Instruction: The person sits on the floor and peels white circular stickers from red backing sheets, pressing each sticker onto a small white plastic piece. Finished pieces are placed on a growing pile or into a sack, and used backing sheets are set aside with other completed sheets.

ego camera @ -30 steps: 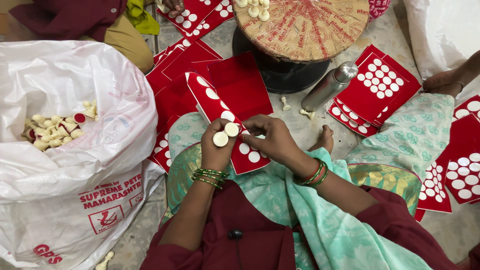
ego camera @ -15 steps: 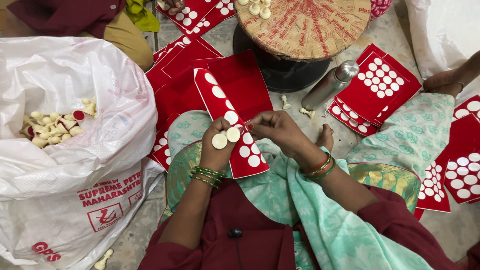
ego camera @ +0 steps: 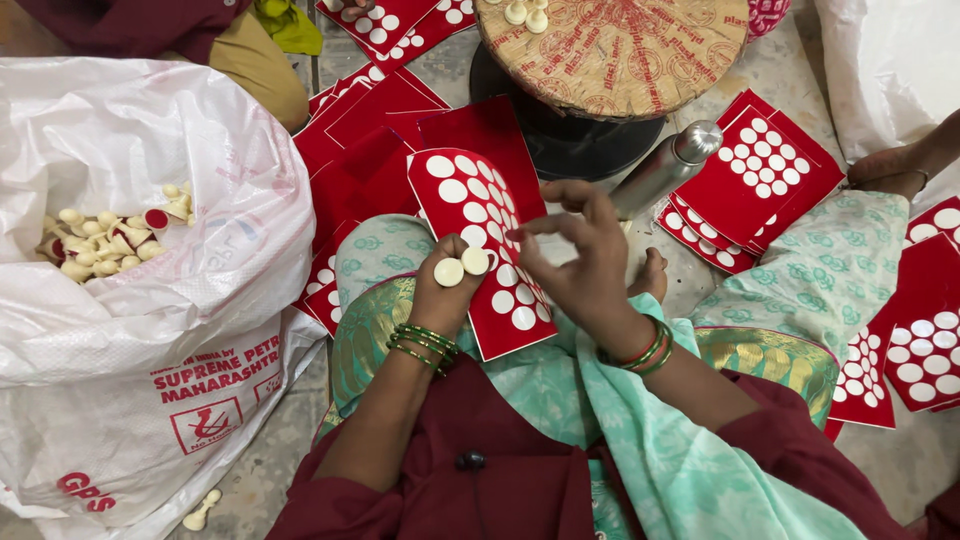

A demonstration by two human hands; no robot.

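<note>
White sack point(ego camera: 140, 300) holds cream pegs point(ego camera: 105, 235). Left hand point(ego camera: 445, 290) pinches two cream discs point(ego camera: 462, 267). Right hand point(ego camera: 580, 260), fingers loosely curled, touches red dotted sheet point(ego camera: 480, 240) on lap, long axis pointing away, slightly left.

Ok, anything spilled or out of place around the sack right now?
Yes: one cream piece lies loose on the floor beside the white sack, apart from the pile inside it. The red sheets on the floor overlap untidily.
</note>
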